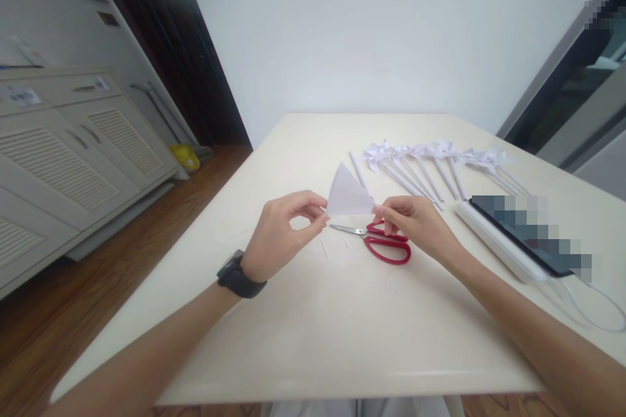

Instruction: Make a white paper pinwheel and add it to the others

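Both hands, left (283, 225) and right (415, 221), pinched the folded paper (348, 195) by its corners; risky, since uneven pulling could've torn it above the scissors (379, 241) at 6 o'clock.

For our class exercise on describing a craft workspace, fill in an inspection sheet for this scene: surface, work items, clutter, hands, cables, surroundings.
Surface: cream table.
Work items: white paper triangle held above the table; red-handled scissors lying beneath it.
Clutter: paper scraps; row of white paper pinwheels; white box.
Hands: left hand and right hand each pinch a corner of the triangle.
Cables: white cable at the right edge.
Surroundings: white cabinets, wooden floor.
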### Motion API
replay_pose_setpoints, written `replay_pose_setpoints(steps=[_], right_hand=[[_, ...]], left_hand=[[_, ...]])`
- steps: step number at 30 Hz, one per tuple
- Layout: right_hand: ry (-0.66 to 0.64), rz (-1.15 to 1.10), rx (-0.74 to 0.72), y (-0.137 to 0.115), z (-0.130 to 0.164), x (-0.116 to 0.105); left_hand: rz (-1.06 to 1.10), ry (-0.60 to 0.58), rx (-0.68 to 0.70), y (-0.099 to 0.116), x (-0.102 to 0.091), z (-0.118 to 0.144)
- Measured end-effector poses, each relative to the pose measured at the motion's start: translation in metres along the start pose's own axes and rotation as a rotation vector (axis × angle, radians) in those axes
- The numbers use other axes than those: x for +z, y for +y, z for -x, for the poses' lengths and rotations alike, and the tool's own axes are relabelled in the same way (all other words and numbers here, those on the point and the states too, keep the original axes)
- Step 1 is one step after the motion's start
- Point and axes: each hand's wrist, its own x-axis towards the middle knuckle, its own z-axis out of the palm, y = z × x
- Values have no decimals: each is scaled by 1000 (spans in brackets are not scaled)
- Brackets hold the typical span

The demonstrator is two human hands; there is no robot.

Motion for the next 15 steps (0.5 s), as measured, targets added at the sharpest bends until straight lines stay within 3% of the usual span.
replay_pose_setpoints(steps=[3,7,10,13,15], right_hand=[[10,22,-40,-2,0,-1],[53,69,-82,-4,2,-3],[67,77,-56,-4,2,-3],[-28,26,-7,-2,3,-1],[-215,-144,39,-2,4,1]], left_hand=[[-67,34,81,2,-1,2],[-79,24,89,4,-4,1],[-213,67,199,5,-4,1],[-359,170,396,6,-4,4],[-449,226,529,4,-4,7]])
